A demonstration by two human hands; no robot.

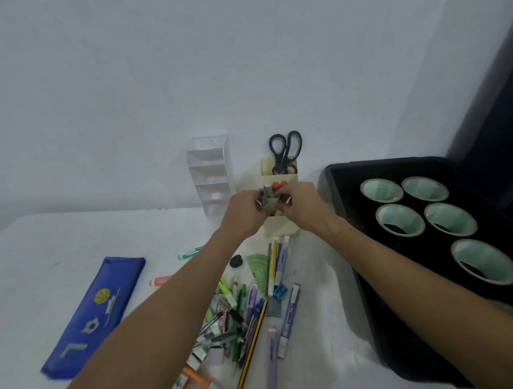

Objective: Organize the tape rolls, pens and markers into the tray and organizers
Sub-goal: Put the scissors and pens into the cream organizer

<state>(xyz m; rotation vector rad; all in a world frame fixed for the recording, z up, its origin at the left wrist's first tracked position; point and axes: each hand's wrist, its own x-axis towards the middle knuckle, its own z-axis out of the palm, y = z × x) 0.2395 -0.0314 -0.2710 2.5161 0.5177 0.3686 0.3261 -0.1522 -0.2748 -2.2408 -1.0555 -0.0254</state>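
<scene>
Nearest the camera, a loose heap of pens and markers point(239, 320) lies on the white counter point(321, 323), among them a yellow-and-black pencil point(250, 351), an orange marker point(202, 381) and two pale lilac markers point(288, 318) at the heap's right edge. A small blue sharpener point(279, 291) sits between the heap and a green protractor point(259, 267), with a dark oval eraser point(235, 260) just beside the protractor. To the left, a blue pencil case point(93, 316) lies flat and apart from the heap; a red-capped marker point(159, 281) and a green marker point(190, 252) lie beyond it, partly hidden by the left forearm.

On the right, a black tray point(366, 292) holds five tape rolls point(452, 216) lying flat, pale green cores showing.

Farther out, both hands meet above a cream organizer point(282, 228). The left hand point(244, 212) and right hand point(303, 205) have fingers curled around a small bundle of grey items point(267, 199) between them, held over the organizer's front compartment; what these items are is too blurred to tell. Two orange-tipped objects point(279, 184) stand just behind the fingers.

In the organizer's rear compartment, black-handled scissors point(286, 152) stand upright against the wall. A white tiered organizer point(212, 175) stands to its left, also against the wall.
</scene>
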